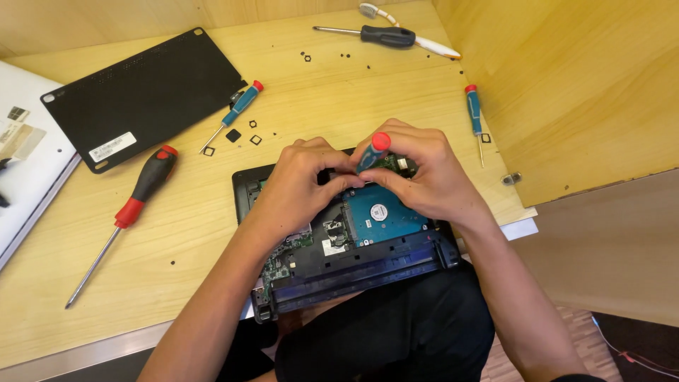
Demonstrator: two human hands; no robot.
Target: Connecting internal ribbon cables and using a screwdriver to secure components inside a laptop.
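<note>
An opened black laptop [368,265] lies upside down at the near edge of the wooden desk [332,92], its teal hard drive [382,212] and green circuit board [286,258] exposed. My right hand [424,173] grips a small blue screwdriver with a red cap [375,150], held upright over the laptop's far side. My left hand [300,184] rests on the laptop beside it, fingertips pinching at the screwdriver's lower shaft. The tip is hidden by my fingers.
The removed black bottom cover [145,95] lies at far left. A large red-and-black screwdriver [138,201], two small blue ones [237,113] [475,117], a black-handled one [382,35] and a toothbrush [407,32] lie around. Tiny screws and rubber pads [244,136] dot the desk. A wooden side wall [566,85] rises on the right.
</note>
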